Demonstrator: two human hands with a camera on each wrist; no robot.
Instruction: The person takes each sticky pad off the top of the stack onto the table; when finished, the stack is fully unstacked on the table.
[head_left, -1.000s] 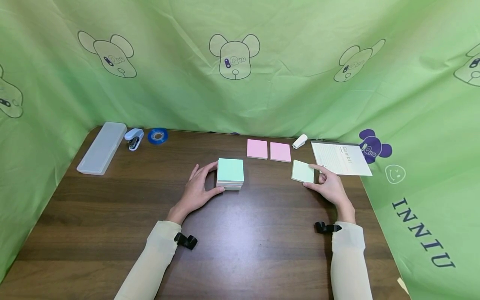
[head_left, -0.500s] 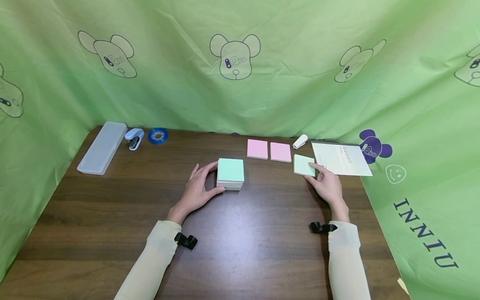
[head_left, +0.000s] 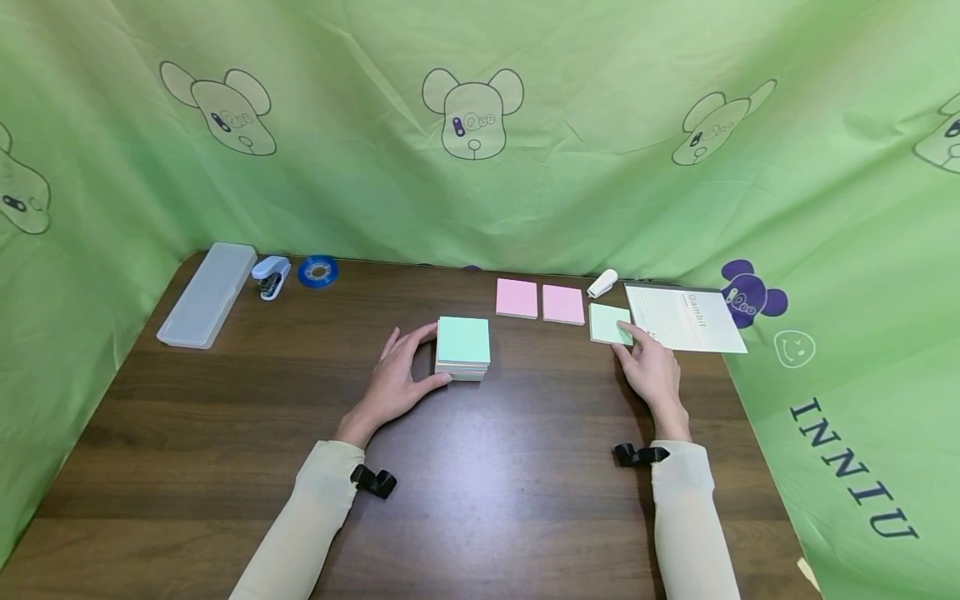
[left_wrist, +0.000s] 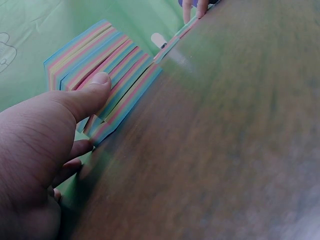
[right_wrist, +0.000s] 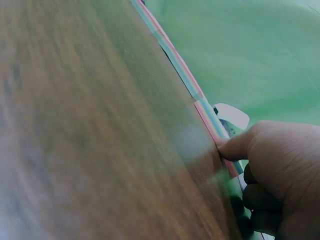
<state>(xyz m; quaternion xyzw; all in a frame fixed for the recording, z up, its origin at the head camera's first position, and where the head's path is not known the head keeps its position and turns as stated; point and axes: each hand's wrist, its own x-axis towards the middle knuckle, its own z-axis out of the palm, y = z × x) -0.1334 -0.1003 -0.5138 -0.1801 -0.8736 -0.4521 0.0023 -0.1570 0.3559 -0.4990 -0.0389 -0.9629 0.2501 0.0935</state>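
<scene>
My left hand (head_left: 392, 385) holds a tall stack of sticky note pads (head_left: 462, 342), thumb at the near side and fingers at the back left. Mint green tops that stack, and the left wrist view shows its striped sides of blue, pink and yellow, slightly uneven. At the right, a single light green sticky note pad (head_left: 606, 323) lies flat on the table. My right hand (head_left: 651, 372) pinches its right part, the thumb against the near edge (right_wrist: 210, 120). Left of it, two pink sticky note pads (head_left: 517, 298) (head_left: 563, 305) lie side by side.
Behind the green pad sit a small white stapler-like object (head_left: 602, 283) and a printed notepad (head_left: 684, 318). Along the back left are a translucent pencil case (head_left: 207, 296), a light blue stapler (head_left: 271, 277) and a blue tape roll (head_left: 318, 272). A green curtain (head_left: 345, 192) borders the table (head_left: 480, 500).
The right hand has slid the light green pad backward and slightly right, squaring it beside the pink pads. The left hand stays on the stack.
</scene>
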